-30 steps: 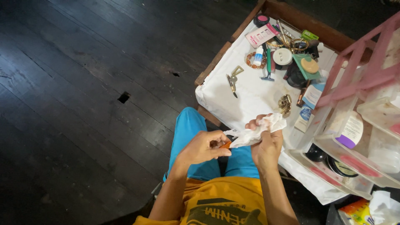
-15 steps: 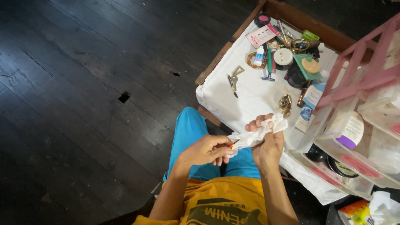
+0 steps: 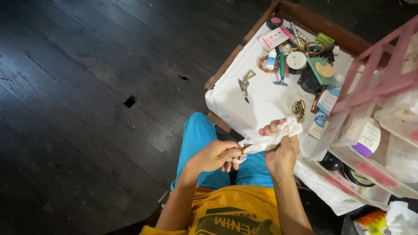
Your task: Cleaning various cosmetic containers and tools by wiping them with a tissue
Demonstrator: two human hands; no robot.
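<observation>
Underfoot, dark floor [image 3: 87, 87] of worn, glossy planks, one small hole in it. Upper right, wooden-rimmed worktop [image 3: 257, 102] under a smooth white sheet, crowded at its far end with small cosmetics and trinkets. Beside that, pink drawer rack [image 3: 383, 78] with clear plastic drawers pulled out. Among the clutter: green flat case [image 3: 321, 68] with a round tan lid, amber bead bracelet [image 3: 262, 63], metal keys [image 3: 244, 82], small gold clump [image 3: 298, 109].

Over the lap (blue trousers, yellow shirt), crumpled white tissue [image 3: 270, 140], soft and wrinkled, stretched between both hands, just off the near edge of the worktop. Right hand [image 3: 282, 150] curled shut around the upper end of the tissue, fingertips showing over the top. Left hand [image 3: 214, 156] loosely closed, thumb and fingers pinching a small orange object [image 3: 241, 149] against the lower end of the tissue; too little of it visible to name.
</observation>
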